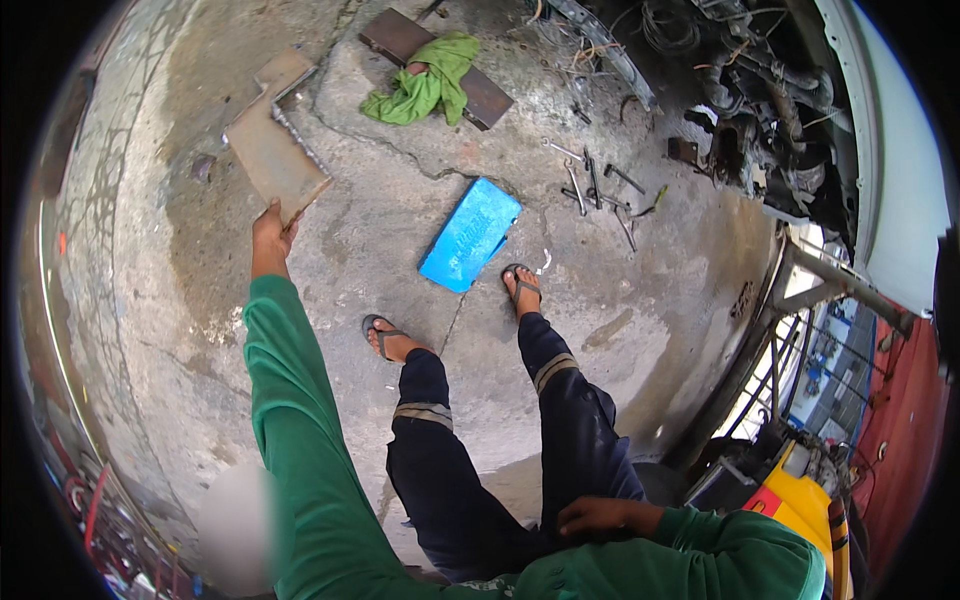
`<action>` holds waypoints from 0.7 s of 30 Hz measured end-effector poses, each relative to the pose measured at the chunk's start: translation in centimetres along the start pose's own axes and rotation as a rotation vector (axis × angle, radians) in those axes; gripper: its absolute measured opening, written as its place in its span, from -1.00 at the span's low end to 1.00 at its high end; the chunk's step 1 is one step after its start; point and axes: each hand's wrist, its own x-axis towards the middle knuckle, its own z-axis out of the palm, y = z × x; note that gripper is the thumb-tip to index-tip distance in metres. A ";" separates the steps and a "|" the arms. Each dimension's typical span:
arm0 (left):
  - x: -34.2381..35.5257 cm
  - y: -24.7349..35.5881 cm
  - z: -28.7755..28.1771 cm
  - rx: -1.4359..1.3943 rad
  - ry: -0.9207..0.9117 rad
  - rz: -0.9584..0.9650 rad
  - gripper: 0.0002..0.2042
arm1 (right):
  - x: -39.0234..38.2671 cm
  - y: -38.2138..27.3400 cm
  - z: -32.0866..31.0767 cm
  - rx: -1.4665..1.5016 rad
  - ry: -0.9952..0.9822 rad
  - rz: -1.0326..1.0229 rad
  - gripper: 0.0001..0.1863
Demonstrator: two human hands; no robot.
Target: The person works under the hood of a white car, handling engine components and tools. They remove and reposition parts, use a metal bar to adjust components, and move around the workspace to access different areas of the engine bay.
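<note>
At the far left, my left hand (270, 238) grips the near end of a flat brown plate (275, 160). It looks like rusty sheet metal, with a notch in its right side and a rough pale edge there. My left arm is stretched out in a green sleeve. My right hand (598, 516) lies on my lap near the top of my right thigh, holding nothing that I can see. Between the plate and the right side, a blue plastic case (470, 235) lies on the concrete just ahead of my feet.
A green cloth (432, 80) is draped over a dark brown metal plate (492, 100). Several wrenches (577, 188) and other hand tools lie right of the case. Exposed vehicle parts with wires (770, 100) crowd the upper right. Yellow machinery (803, 510) stands at the lower right.
</note>
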 end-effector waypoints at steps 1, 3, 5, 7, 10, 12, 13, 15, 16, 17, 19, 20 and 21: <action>1.5 -1.4 -0.6 0.020 0.052 -0.090 -0.65 | 0.8 0.2 0.5 0.035 0.000 -0.018 -0.66; 3.3 -4.8 -0.7 -0.034 0.150 -0.137 -0.67 | 2.7 1.7 1.4 0.084 0.032 -0.047 -0.66; 4.4 -6.3 -3.3 -0.081 0.152 -0.113 -0.63 | 3.3 0.8 1.2 0.149 0.015 -0.022 -0.66; 3.0 -8.7 -1.6 -0.010 0.156 -0.085 -0.60 | 3.6 0.1 0.8 0.273 0.034 0.037 -0.65; -2.8 -11.3 -2.1 0.268 0.118 0.134 -0.53 | 2.9 0.2 0.0 0.424 -0.014 0.090 -0.63; -7.2 -13.9 -1.5 0.419 -0.064 0.151 -0.58 | 2.2 1.0 -0.6 0.495 -0.036 0.066 -0.61; -10.2 -15.4 -0.7 0.548 -0.137 0.211 -0.66 | 1.4 0.8 -1.1 0.504 -0.006 -0.018 -0.60; -17.0 -18.4 -0.3 0.755 -0.315 0.255 -0.81 | -1.0 -0.1 -3.7 0.509 0.036 -0.175 -0.59; -20.5 -20.3 -0.5 0.734 -0.413 0.282 -0.82 | -2.4 -0.4 -6.0 0.515 0.097 -0.207 -0.59; -24.2 -21.5 0.0 0.822 -0.454 0.212 -0.80 | -3.5 -0.7 -8.8 0.518 0.160 -0.240 -0.60; -31.4 -23.6 2.1 0.814 -0.389 -0.011 -0.77 | -5.2 -0.2 -16.0 0.614 0.390 -0.337 -0.63; -33.7 -25.4 1.9 0.783 -0.440 -0.012 -0.78 | -6.0 0.0 -20.5 0.593 0.531 -0.356 -0.66; -35.3 -26.7 2.8 0.815 -0.433 -0.054 -0.79 | -6.0 1.2 -25.8 0.575 0.643 -0.369 -0.71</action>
